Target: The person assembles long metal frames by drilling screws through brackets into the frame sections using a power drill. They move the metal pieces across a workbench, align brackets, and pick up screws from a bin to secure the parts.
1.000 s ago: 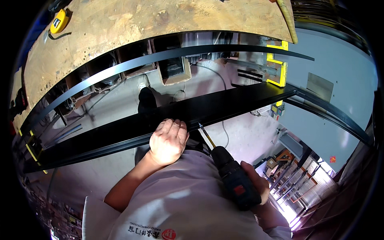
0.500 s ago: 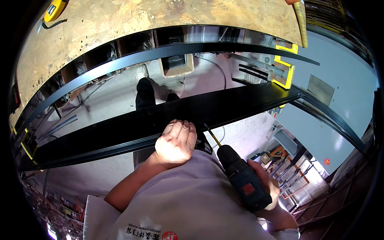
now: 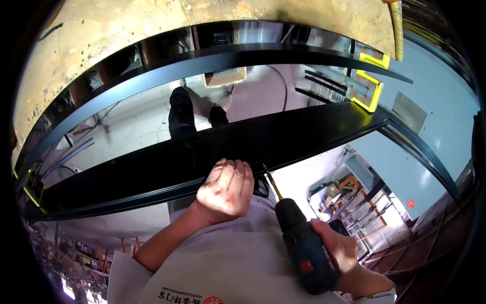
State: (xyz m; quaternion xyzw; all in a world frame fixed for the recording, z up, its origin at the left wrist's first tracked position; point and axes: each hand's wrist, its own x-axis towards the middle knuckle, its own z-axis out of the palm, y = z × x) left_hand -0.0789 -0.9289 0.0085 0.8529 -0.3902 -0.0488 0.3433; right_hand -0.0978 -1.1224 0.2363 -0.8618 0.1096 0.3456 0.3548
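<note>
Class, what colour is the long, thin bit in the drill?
The long, thin, straight bit is golden yellow, darker towards its tip; best seen in the head view.

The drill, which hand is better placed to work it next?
Probably the right hand: it grips the drill, whose bit points toward the black beam. The left hand is over the beam's near edge instead.

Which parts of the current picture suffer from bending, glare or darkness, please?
In the head view, the edge of the wooden worktop curves into an arc; in the head view, the floor beside the drill bit looks washed out; also in the head view, the left hand is brightly lit and the corners are black.
</note>
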